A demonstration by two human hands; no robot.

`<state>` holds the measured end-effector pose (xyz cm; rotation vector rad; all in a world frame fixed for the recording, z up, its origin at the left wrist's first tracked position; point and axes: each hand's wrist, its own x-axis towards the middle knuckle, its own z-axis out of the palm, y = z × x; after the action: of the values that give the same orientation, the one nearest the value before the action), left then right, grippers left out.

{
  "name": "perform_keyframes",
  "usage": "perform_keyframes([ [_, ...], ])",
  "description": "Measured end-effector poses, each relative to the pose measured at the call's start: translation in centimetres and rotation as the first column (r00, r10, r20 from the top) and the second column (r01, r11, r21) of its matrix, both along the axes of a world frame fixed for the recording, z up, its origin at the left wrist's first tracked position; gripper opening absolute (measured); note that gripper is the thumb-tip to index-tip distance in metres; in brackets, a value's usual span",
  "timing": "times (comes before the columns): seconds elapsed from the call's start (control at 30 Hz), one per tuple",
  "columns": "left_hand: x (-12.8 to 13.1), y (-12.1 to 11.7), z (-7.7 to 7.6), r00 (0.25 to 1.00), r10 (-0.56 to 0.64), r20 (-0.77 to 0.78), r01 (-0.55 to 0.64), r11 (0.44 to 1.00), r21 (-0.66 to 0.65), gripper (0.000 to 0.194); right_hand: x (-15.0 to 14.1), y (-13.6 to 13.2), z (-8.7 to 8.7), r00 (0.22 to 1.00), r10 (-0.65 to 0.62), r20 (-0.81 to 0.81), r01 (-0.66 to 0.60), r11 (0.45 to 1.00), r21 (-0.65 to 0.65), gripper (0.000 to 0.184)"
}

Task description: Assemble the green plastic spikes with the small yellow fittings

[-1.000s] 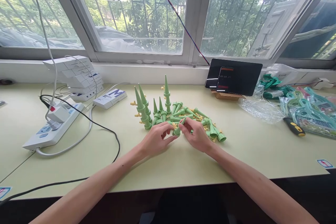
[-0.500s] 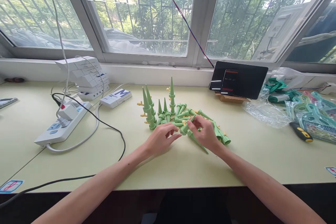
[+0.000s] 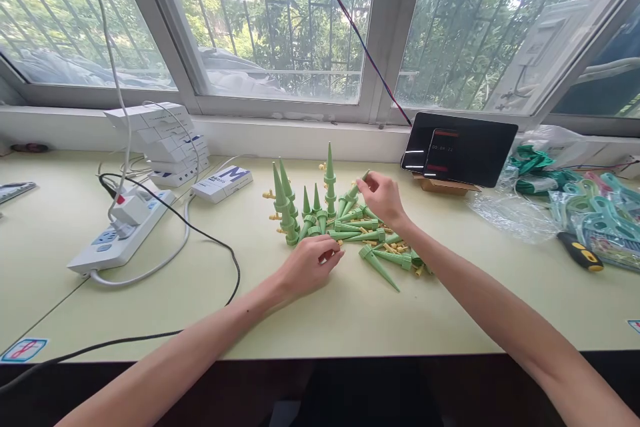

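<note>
The right hand (image 3: 383, 197) had moved since the frame half a second earlier: then it sat close to the left hand at the near edge of the pile of green spikes (image 3: 350, 230), and both worked at one spike between them. In the latest frame it had lifted away to the far side of the pile, its fingertips pinched on the tip of a single green spike (image 3: 353, 192) that leaned among the standing ones. The left hand (image 3: 313, 263) had stayed at the near edge of the pile, resting on the tabletop (image 3: 300, 320) with its fingers curled inward; whether it held a small part could not be told. The two hands were thus apart, with the pile between them.

One loose spike (image 3: 380, 267) lay on its side just on the near side of the pile, pointing away to the right, where the right hand had been half a second before. Several upright spikes (image 3: 285, 207) stood in a cluster at the left end of the pile, unchanged.

Well to the left of the pile lay a white power strip (image 3: 117, 240) and a stack of white boxes (image 3: 160, 143). Beyond the pile to the right stood a dark tablet (image 3: 460, 150), and further right a yellow-handled tool (image 3: 580, 251).
</note>
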<state>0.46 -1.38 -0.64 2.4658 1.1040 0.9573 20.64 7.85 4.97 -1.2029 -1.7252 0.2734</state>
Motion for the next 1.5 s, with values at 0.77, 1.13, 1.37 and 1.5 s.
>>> perform_keyframes([
  [0.77,0.0,-0.2,0.6,1.0,-0.026,0.011,0.026,0.999,-0.048,0.025,-2.5,5.7,-2.6,0.969,0.22,0.11,-0.196,0.961,-0.195,0.029],
  [1.13,0.0,-0.2,0.6,0.999,-0.033,-0.001,0.033,0.999,-0.033,0.023,-2.2,4.4,-3.4,0.951,0.222,0.218,-0.189,0.969,-0.161,0.028],
  [1.37,0.0,-0.1,0.4,0.999,-0.035,-0.02,0.034,0.999,-0.03,0.024,-2.1,3.3,-3.4,0.95,0.21,0.233,-0.175,0.971,-0.162,0.029],
  [1.5,0.0,-0.1,0.4,0.999,-0.032,-0.036,0.031,0.999,-0.033,0.025,-2.2,3.0,-3.4,0.946,0.208,0.248,-0.169,0.971,-0.169,0.028],
])
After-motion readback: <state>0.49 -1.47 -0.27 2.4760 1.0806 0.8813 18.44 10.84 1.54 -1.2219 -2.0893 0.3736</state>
